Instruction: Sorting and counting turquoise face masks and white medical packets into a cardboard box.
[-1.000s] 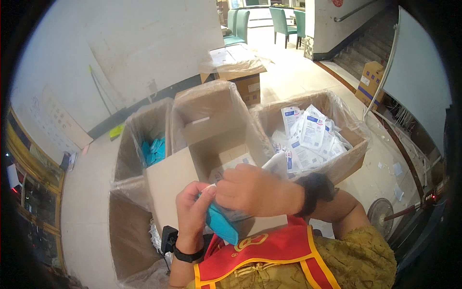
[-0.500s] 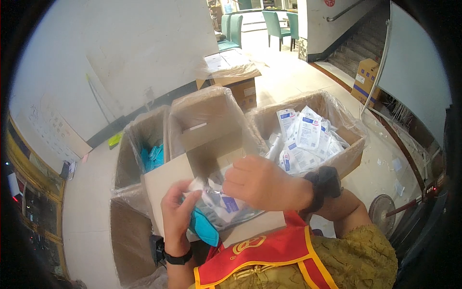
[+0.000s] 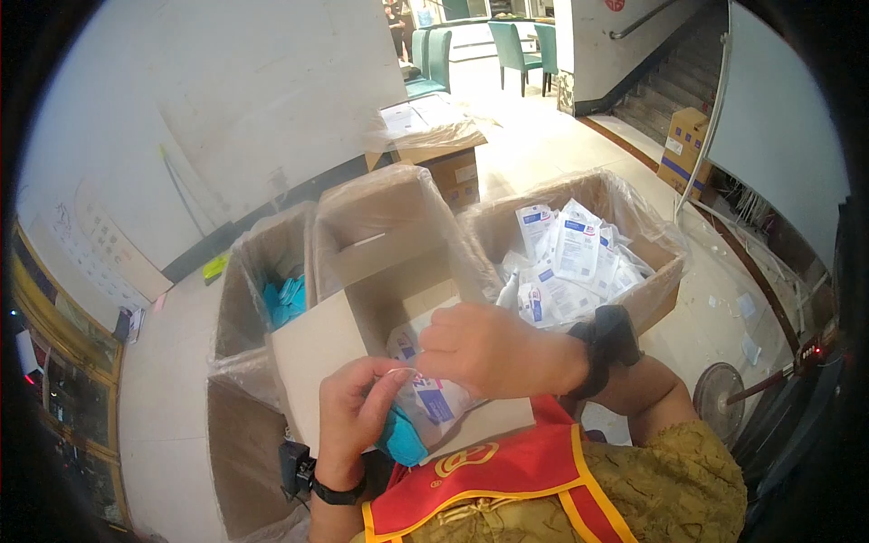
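Observation:
My left hand (image 3: pixel 355 409) is closed, thumb against fingers, at the upper edge of a clear-and-white plastic packet (image 3: pixel 438 404) with blue and pink print. A teal folded piece (image 3: pixel 401 438), like a face mask, sticks out below its fingers against the packet; whether it lies inside or behind cannot be made out. My right hand (image 3: pixel 484 348) is curled into a closed grip at the packet's top, its fingertips hidden. Both hands are over an open cardboard box (image 3: pixel 317 339) in front of me, where another printed white packet (image 3: pixel 405 342) shows.
Plastic-lined cartons surround the box: one with teal pieces (image 3: pixel 288 299) at left, a tall one (image 3: pixel 385 204) behind, and one at right heaped with white packets (image 3: pixel 579 249). A round metal base (image 3: pixel 720 403) stands at right, below a white board (image 3: pixel 778 136).
My left hand has shifted slightly right, closer to my right hand. The packet now hangs lower and flatter, with its print showing more plainly, and the teal piece has moved right.

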Demonstrator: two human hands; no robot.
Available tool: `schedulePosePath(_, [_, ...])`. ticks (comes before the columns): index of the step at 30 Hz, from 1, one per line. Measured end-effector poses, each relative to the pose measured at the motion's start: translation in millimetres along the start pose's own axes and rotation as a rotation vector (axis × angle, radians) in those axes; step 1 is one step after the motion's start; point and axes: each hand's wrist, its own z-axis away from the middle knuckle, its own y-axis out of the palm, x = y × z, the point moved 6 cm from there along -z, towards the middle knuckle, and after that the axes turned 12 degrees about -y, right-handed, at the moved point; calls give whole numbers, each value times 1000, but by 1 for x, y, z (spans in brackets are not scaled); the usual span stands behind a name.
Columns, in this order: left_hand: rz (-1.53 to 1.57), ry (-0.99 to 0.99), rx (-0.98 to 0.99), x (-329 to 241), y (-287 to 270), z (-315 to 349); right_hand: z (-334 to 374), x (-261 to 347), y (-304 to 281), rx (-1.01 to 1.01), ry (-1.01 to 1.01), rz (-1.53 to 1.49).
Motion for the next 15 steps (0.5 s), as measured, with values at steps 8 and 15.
schedulePosePath(8, [-124,197,-111,-7,8,5,-1,-12,10,26,35,-9])
schedulePosePath(15, [170,-8,-105,-1,-1,2,-11,-4,0,-122,2,-29])
